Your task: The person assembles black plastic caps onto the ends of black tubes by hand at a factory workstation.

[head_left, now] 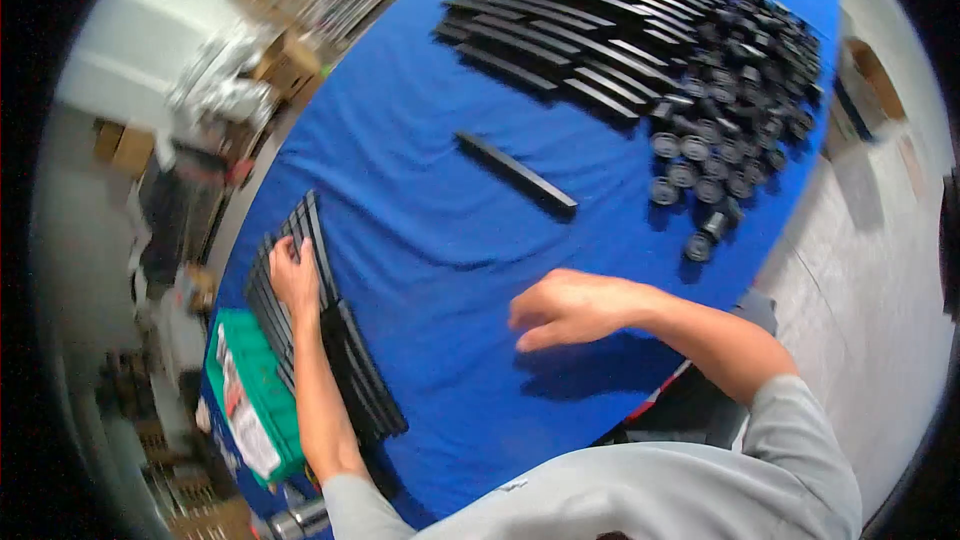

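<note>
On the left of the blue-covered table, my left hand (pixel 294 280) reaches onto a stack of long black bars (pixel 345 370). Its thumb and fingers are closed around what looks like one of the bars; the exact grip is partly hidden. My right hand (pixel 575 310) hovers over the cloth near the table's front edge, holding nothing, its fingers loosely bent and the thumb apart. Further away, a single black bar (pixel 517 175) lies slantwise on the cloth.
Many black bars (pixel 570 15) lie in rows at the far side. Beside them is a heap of black cylindrical parts (pixel 725 110). A green box (pixel 262 395) stands by the left stack. The blue cloth (pixel 440 270) is wrinkled. Cardboard boxes (pixel 290 65) stand beyond the table.
</note>
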A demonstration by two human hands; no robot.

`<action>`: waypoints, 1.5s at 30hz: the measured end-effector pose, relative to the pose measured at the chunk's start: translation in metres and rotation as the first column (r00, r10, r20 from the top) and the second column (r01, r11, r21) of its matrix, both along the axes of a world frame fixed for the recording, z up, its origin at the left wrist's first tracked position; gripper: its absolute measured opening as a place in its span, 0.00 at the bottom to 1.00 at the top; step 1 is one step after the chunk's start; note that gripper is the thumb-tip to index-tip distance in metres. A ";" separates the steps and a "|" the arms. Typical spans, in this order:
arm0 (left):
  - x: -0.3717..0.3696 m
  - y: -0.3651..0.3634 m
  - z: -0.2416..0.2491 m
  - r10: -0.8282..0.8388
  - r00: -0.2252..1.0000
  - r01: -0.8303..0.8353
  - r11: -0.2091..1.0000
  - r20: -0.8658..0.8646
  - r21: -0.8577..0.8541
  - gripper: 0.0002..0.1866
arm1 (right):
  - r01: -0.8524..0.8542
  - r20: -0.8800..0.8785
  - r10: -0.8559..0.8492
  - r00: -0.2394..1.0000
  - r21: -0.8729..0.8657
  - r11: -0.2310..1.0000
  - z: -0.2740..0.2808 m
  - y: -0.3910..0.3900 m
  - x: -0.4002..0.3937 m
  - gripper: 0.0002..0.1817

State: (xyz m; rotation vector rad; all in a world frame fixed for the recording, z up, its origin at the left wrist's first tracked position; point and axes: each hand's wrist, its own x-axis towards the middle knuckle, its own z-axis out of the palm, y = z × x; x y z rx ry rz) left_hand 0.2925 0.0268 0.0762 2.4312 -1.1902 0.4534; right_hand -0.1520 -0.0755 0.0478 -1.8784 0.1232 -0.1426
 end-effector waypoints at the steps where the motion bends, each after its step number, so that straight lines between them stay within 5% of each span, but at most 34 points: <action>1: -0.024 -0.012 0.001 -0.104 0.994 0.104 0.995 0.015 -0.012 0.20 | -0.035 0.019 0.036 0.999 -0.059 0.998 -0.003 0.002 -0.001 0.17; 4: -0.126 -0.050 0.007 -0.436 0.892 0.415 0.895 -0.121 -0.165 0.14 | -0.132 -0.064 0.125 0.990 -0.124 0.983 -0.001 0.004 -0.002 0.16; 8: -0.256 -0.084 0.004 -0.667 0.653 0.637 0.740 -0.359 -0.216 0.13 | -0.264 -0.157 0.229 0.961 -0.269 0.926 -0.004 0.018 0.001 0.15; 10: -0.306 -0.100 -0.003 -0.768 0.499 0.771 0.605 -0.400 -0.199 0.13 | -0.316 -0.155 0.281 0.947 -0.304 0.899 -0.023 0.030 0.009 0.14; 15: -0.385 -0.133 -0.025 -0.883 0.343 0.934 0.357 -0.321 0.016 0.22 | -0.417 -0.277 0.345 0.897 -0.271 0.867 -0.023 0.036 0.008 0.16; 22: -0.407 -0.150 -0.041 -0.863 0.374 0.924 0.380 -0.339 0.052 0.19 | -0.314 -0.162 0.276 0.947 -0.296 0.902 -0.034 0.040 0.007 0.17; 28: -0.343 -0.103 -0.002 -0.778 0.501 0.764 0.603 -0.378 -0.229 0.25 | -0.445 -0.252 0.397 0.883 -0.180 0.877 -0.001 0.032 0.000 0.19; 31: -0.303 -0.054 0.003 -0.694 0.618 0.644 0.716 -0.370 -0.269 0.22 | -0.347 -0.074 0.339 0.938 -0.160 0.924 0.007 0.017 -0.002 0.19; 34: -0.285 -0.007 0.004 -0.619 0.746 0.577 0.785 -0.246 -0.224 0.23 | -0.046 0.167 0.085 0.982 -0.222 0.974 0.026 -0.013 -0.020 0.17; 38: -0.317 0.017 -0.012 -0.625 0.716 0.561 0.780 -0.311 -0.276 0.24 | 0.606 0.137 -0.600 0.788 -0.346 0.716 0.015 -0.033 -0.020 0.14; 40: -0.320 0.018 -0.040 -0.725 0.648 0.728 0.680 -0.235 -0.090 0.24 | 0.656 0.183 -0.631 0.754 -0.273 0.704 0.009 -0.041 -0.020 0.14; 45: -0.320 0.022 -0.062 -0.697 0.636 0.711 0.696 -0.330 -0.101 0.28 | 0.644 0.135 -0.634 0.762 -0.270 0.716 0.014 -0.042 -0.022 0.14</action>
